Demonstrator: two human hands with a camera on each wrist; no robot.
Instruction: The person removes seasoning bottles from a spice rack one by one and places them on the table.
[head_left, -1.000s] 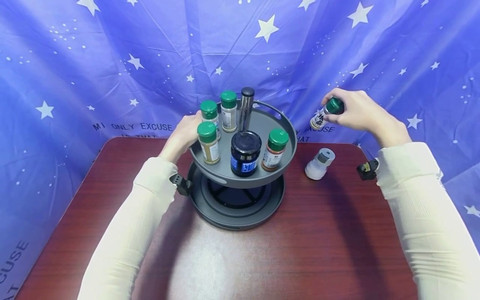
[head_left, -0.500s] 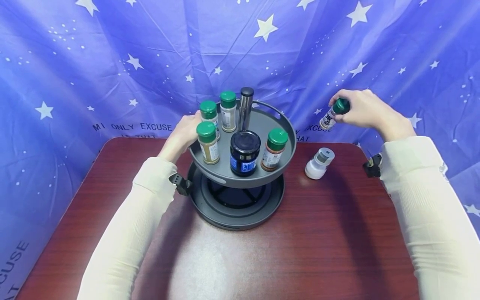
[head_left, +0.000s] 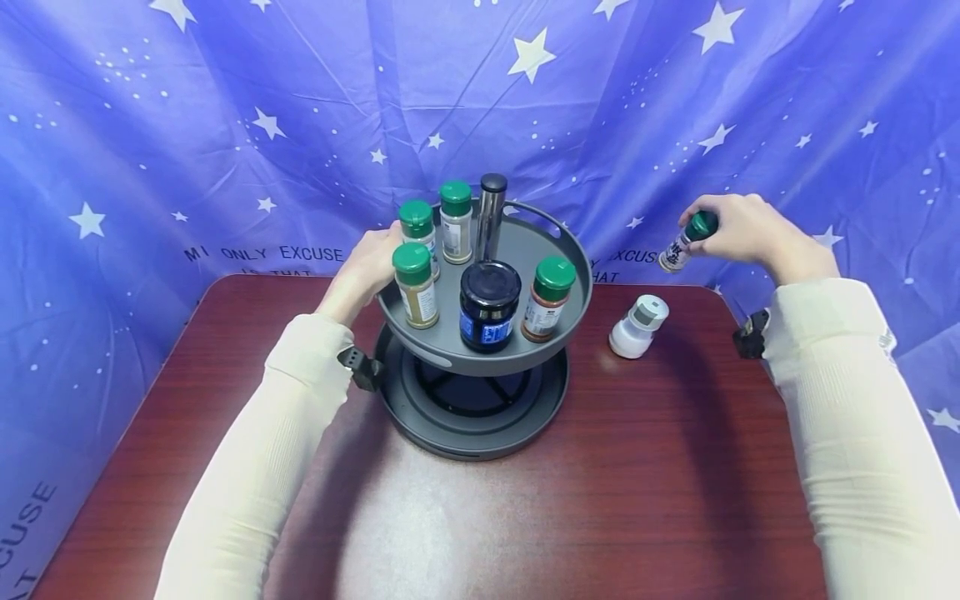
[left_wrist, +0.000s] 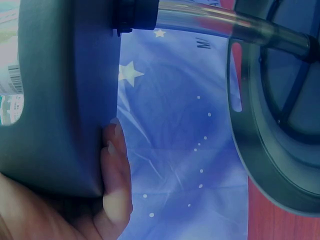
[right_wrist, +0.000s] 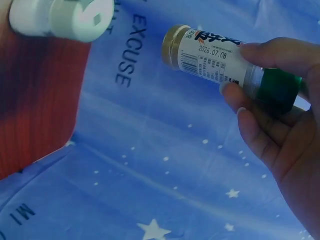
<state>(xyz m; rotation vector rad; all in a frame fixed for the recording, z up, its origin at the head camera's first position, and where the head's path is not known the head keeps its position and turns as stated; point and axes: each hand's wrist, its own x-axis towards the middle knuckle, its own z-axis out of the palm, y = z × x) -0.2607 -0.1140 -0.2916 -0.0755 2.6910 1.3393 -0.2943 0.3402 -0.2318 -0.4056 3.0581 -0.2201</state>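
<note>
My right hand holds a spice jar by its green cap and upper part, raised above the table's back right. The right wrist view shows a white printed label on that jar. At the left rim of the upper tier of a grey two-tier turntable rack, my left hand grips the tray, its fingers under the underside. On this tier stand several green-capped spice jars and a dark-lidded jar with a blue label, around a metal post.
A white shaker bottle with a grey-white cap stands on the dark red table, right of the rack. The rack's lower tier holds no jars in its visible part. A blue star-patterned curtain hangs behind the table.
My right hand has moved to the right and slightly down in the head view, carrying the spice jar. The left hand and the rack have stayed in place.
</note>
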